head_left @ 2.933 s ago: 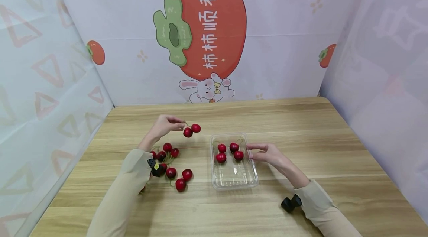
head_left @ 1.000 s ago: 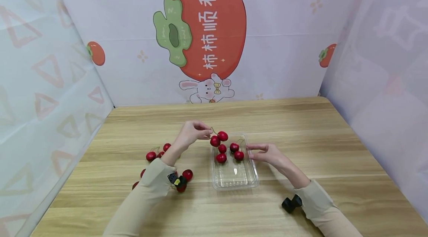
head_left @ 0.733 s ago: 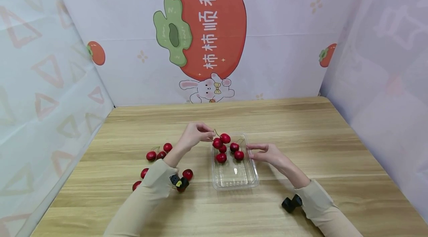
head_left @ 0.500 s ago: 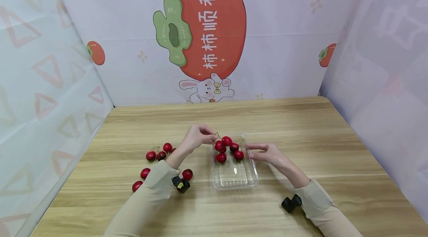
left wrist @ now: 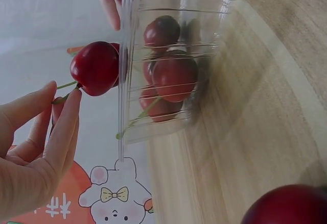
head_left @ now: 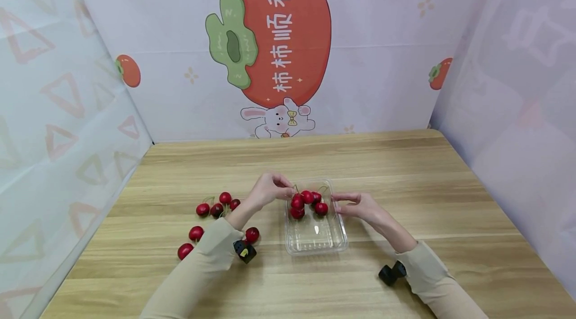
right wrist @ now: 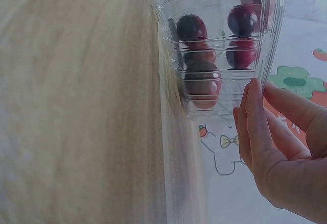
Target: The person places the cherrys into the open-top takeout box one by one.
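My left hand [head_left: 269,190] pinches the green stems of a pair of cherries [head_left: 297,202], thumb against fingertips. In the left wrist view the nearer held cherry [left wrist: 95,69] hangs right at the rim of a clear plastic container [left wrist: 126,127], hiding most of its partner. Several dark red cherries [left wrist: 175,76] show through the wall, lying inside. My right hand [head_left: 365,208] holds the container [head_left: 317,239] by its right side; in the right wrist view the thumb and fingertips [right wrist: 254,89] meet at its rim.
Several loose cherries [head_left: 203,209] with stems lie on the wooden table [head_left: 382,169] left of the container, partly covered by my left forearm. A patterned cloth backdrop [head_left: 373,89] stands behind the table, with more cloth at both sides.
My left hand has carried the pair of cherries rightward from over the table to the container, then lowered it toward the cherries inside. My right hand has stayed at the container's side.
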The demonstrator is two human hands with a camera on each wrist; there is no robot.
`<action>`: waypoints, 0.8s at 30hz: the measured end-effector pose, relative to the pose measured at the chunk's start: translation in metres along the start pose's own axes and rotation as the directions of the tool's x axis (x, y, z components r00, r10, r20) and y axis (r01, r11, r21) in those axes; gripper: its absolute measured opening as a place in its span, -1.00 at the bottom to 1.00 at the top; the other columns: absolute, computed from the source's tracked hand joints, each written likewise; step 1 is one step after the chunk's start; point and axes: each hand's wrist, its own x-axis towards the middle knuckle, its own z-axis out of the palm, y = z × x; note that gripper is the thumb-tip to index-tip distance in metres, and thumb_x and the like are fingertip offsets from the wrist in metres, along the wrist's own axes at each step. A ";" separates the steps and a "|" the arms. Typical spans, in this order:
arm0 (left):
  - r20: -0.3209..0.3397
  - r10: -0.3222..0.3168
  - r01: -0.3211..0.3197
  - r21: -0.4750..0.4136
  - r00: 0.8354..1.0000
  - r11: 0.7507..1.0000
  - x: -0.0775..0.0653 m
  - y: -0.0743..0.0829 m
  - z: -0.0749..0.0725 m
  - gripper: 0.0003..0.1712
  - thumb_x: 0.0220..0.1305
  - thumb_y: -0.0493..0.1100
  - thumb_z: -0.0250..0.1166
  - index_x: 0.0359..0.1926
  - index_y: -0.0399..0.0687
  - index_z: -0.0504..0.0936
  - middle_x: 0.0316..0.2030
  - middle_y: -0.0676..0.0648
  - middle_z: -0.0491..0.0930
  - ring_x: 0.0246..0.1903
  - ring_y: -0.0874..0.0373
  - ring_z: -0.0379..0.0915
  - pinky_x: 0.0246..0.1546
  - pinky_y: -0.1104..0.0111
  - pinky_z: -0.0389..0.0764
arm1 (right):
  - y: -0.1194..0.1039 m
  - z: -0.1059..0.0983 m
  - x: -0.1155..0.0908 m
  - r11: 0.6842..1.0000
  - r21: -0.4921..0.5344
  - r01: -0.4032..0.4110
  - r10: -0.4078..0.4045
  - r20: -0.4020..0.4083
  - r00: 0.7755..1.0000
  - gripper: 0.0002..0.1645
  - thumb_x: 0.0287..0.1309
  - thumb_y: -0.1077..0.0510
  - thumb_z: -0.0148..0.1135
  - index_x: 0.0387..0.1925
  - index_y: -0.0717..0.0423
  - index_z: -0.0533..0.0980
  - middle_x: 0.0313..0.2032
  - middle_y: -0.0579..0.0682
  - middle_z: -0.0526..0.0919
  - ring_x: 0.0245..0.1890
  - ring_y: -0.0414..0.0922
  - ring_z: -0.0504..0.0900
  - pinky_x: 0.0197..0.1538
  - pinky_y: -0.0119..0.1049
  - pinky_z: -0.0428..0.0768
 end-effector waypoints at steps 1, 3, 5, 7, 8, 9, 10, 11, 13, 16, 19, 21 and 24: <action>-0.001 -0.004 0.004 0.005 1.000 1.000 0.000 0.000 0.000 -0.87 0.01 -0.39 0.27 -0.40 -0.44 0.54 -0.47 -0.16 0.58 -0.52 0.11 0.56 -0.31 0.18 0.57 | 0.000 0.000 0.000 1.000 0.000 0.000 0.000 0.000 1.000 -0.41 0.00 0.16 0.24 0.08 0.32 0.35 0.11 0.21 0.38 -0.09 -0.03 0.54 -0.01 -0.23 0.46; 0.001 -0.014 0.014 0.009 1.000 1.000 -0.001 -0.001 0.001 -0.87 0.01 -0.39 0.27 -0.40 -0.43 0.54 -0.47 -0.15 0.57 -0.51 0.11 0.55 -0.29 0.15 0.56 | 0.000 0.000 0.000 1.000 0.001 0.000 0.000 0.001 1.000 -0.41 0.00 0.16 0.24 0.08 0.32 0.35 0.11 0.21 0.38 -0.08 -0.03 0.54 -0.01 -0.23 0.46; 0.003 -0.017 0.017 0.025 1.000 1.000 -0.001 -0.002 0.003 -0.88 0.01 -0.38 0.28 -0.41 -0.41 0.55 -0.48 -0.13 0.57 -0.50 0.12 0.55 -0.31 0.18 0.57 | 0.000 0.000 0.000 1.000 0.002 0.002 -0.002 0.001 1.000 -0.41 0.00 0.16 0.24 0.08 0.32 0.35 0.11 0.21 0.38 -0.08 -0.02 0.53 -0.01 -0.24 0.46; 0.008 -0.019 0.019 0.044 1.000 0.999 -0.002 -0.003 0.004 -0.88 0.00 -0.37 0.29 -0.42 -0.40 0.55 -0.49 -0.11 0.56 -0.51 0.14 0.55 -0.33 0.22 0.58 | 0.000 0.000 0.000 1.000 0.006 0.003 -0.003 0.004 1.000 -0.40 0.00 0.16 0.25 0.08 0.32 0.35 0.11 0.21 0.38 -0.07 -0.02 0.53 -0.01 -0.24 0.47; 0.013 -0.012 0.011 0.051 1.000 0.999 -0.001 -0.004 0.004 -0.88 0.00 -0.37 0.29 -0.42 -0.40 0.55 -0.50 -0.11 0.57 -0.51 0.14 0.55 -0.35 0.25 0.58 | 0.000 0.000 0.000 1.000 0.009 0.004 -0.004 0.004 1.000 -0.40 0.00 0.16 0.25 0.08 0.32 0.35 0.11 0.21 0.38 -0.07 -0.01 0.53 -0.01 -0.24 0.47; 0.017 -0.009 0.008 0.056 1.000 0.998 -0.001 -0.005 0.005 -0.88 0.00 -0.38 0.29 -0.42 -0.40 0.55 -0.50 -0.11 0.57 -0.51 0.15 0.55 -0.37 0.28 0.59 | 0.000 0.000 0.000 1.000 0.012 0.006 -0.006 0.005 1.000 -0.40 0.00 0.16 0.25 0.08 0.33 0.35 0.11 0.21 0.38 -0.06 -0.01 0.52 -0.02 -0.24 0.47; 0.018 -0.003 0.001 0.067 1.000 0.998 -0.001 -0.005 0.006 -0.88 -0.01 -0.38 0.28 -0.43 -0.41 0.55 -0.51 -0.11 0.57 -0.52 0.16 0.55 -0.40 0.31 0.59 | 0.001 0.000 0.000 1.000 0.014 0.006 -0.006 0.005 1.000 -0.40 -0.01 0.16 0.25 0.08 0.33 0.35 0.11 0.21 0.38 -0.06 -0.01 0.52 -0.02 -0.24 0.47; 0.018 -0.002 0.000 0.075 1.000 0.997 -0.001 -0.006 0.007 -0.89 -0.01 -0.38 0.29 -0.43 -0.41 0.55 -0.51 -0.11 0.56 -0.53 0.17 0.54 -0.41 0.33 0.59 | 0.001 0.000 0.000 1.000 0.015 0.005 -0.005 0.005 1.000 -0.40 -0.01 0.16 0.25 0.08 0.33 0.35 0.11 0.22 0.37 -0.07 -0.01 0.52 -0.02 -0.24 0.47; 0.017 -0.004 0.002 0.091 1.000 0.996 -0.002 -0.007 0.008 -0.89 -0.02 -0.39 0.29 -0.44 -0.40 0.55 -0.53 -0.11 0.56 -0.55 0.19 0.53 -0.41 0.31 0.59 | 0.001 0.000 0.000 1.000 0.014 0.003 -0.003 0.002 1.000 -0.40 -0.01 0.15 0.26 0.08 0.32 0.36 0.11 0.21 0.38 -0.07 -0.02 0.53 -0.04 -0.25 0.48; 0.013 -0.013 0.011 0.121 1.000 0.993 -0.002 -0.007 0.011 -0.89 -0.04 -0.38 0.30 -0.46 -0.39 0.55 -0.56 -0.10 0.55 -0.59 0.22 0.50 -0.39 0.24 0.59 | 0.001 0.000 0.000 1.000 0.014 0.000 0.000 0.003 1.000 -0.39 -0.02 0.15 0.26 0.08 0.32 0.36 0.11 0.21 0.38 -0.07 -0.04 0.52 -0.05 -0.26 0.49; 0.011 -0.013 0.011 0.151 1.000 0.988 -0.002 -0.008 0.012 -0.89 -0.05 -0.38 0.31 -0.48 -0.38 0.55 -0.59 -0.08 0.55 -0.61 0.19 0.50 -0.39 0.18 0.58 | 0.001 0.001 0.000 1.000 0.017 -0.002 0.002 0.002 1.000 -0.39 -0.02 0.14 0.26 0.08 0.32 0.36 0.10 0.21 0.38 -0.07 -0.05 0.52 -0.05 -0.25 0.49; 0.014 -0.010 0.008 0.168 1.000 0.986 -0.002 -0.009 0.013 -0.89 -0.06 -0.37 0.32 -0.49 -0.37 0.55 -0.60 -0.07 0.55 -0.61 0.16 0.51 -0.39 0.16 0.58 | 0.001 0.001 0.000 1.000 0.016 -0.003 0.003 0.001 1.000 -0.39 -0.02 0.14 0.26 0.08 0.33 0.36 0.10 0.22 0.38 -0.07 -0.05 0.52 -0.05 -0.25 0.49; 0.028 -0.008 0.002 0.191 1.000 0.982 -0.001 -0.009 0.013 -0.90 -0.06 -0.38 0.32 -0.49 -0.36 0.56 -0.59 -0.07 0.55 -0.59 0.10 0.53 -0.39 0.16 0.58 | 0.001 0.000 0.001 1.000 0.013 0.002 -0.002 0.000 1.000 -0.39 -0.02 0.14 0.26 0.07 0.33 0.36 0.10 0.23 0.38 -0.07 -0.04 0.52 -0.06 -0.26 0.49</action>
